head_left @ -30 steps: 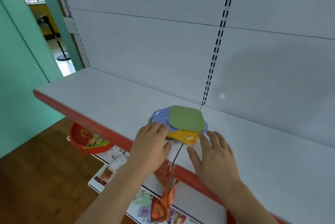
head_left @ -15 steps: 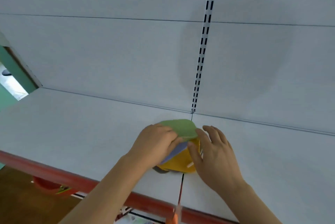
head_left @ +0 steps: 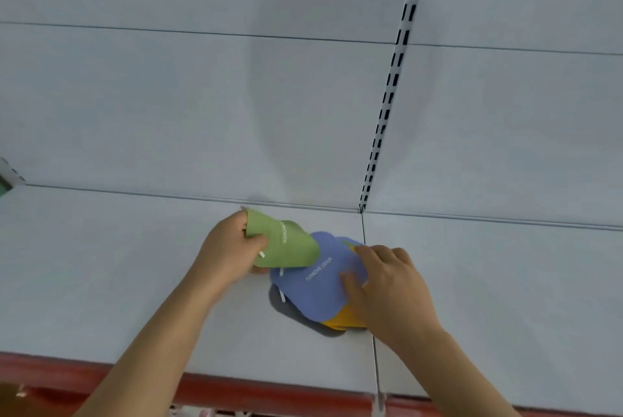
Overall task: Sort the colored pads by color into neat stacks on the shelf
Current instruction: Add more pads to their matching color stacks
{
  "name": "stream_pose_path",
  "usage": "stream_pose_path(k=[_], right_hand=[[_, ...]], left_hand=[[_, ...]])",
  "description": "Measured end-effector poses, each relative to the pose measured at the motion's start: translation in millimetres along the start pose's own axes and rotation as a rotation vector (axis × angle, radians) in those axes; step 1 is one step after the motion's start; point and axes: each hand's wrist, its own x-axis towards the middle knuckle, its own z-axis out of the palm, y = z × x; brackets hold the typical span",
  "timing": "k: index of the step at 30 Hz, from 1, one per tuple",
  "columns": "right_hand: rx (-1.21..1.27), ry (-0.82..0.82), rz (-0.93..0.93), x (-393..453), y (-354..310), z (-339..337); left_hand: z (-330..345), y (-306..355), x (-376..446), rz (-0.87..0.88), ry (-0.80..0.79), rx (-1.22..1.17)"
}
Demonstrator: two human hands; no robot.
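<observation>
A green pad [head_left: 286, 244] bends upward in my left hand [head_left: 229, 251], which pinches its left edge and lifts it off the pile. A blue pad [head_left: 317, 285] with white lettering now tops the pile on the white shelf [head_left: 118, 265]. My right hand [head_left: 387, 281] rests on the blue pad's right side, fingers spread over it. A yellow pad [head_left: 347, 319] pokes out from under the blue one at the lower right. A sliver of another green pad [head_left: 350, 242] shows at the pile's far edge.
The shelf has a red front lip [head_left: 269, 393] near me and a seam [head_left: 371, 315] running front to back just right of the pile. A slotted upright [head_left: 391, 79] runs up the white back panel. Bare shelf lies to the left and right.
My left hand has taken the top green pad and peeled it off to the left, uncovering the blue pad. My right hand has moved onto the pile.
</observation>
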Motion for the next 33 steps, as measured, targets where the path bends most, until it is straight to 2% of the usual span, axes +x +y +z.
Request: stream_pose_path(k=[3,10,15,18,22,27,33], right_hand=[[-0.047,-0.145,0.070,6,-14,1],[0.161,-0.266,0.258,27,-19,-8],[0.250,-0.162,0.178,26,-20,-9],[0.289,-0.121,0.190,20,-13,-15],[0.332,-0.104,0.226,10,-1,-26],[0.407,-0.070,0.238,-3,6,-40],[0.610,0.088,0.357,-29,15,-64]], left_hand=[[-9,-15,-2,-0.005,-0.040,0.174],[-12,-18,-4,-0.038,-0.058,0.165],[-19,-11,-5,-0.089,-0.092,0.070],[-16,-10,-4,-0.127,-0.109,-0.031],[-13,-17,5,-0.016,-0.030,0.163],[-10,-19,5,0.039,-0.074,0.120],[-15,-11,4,-0.011,-0.189,-0.169]])
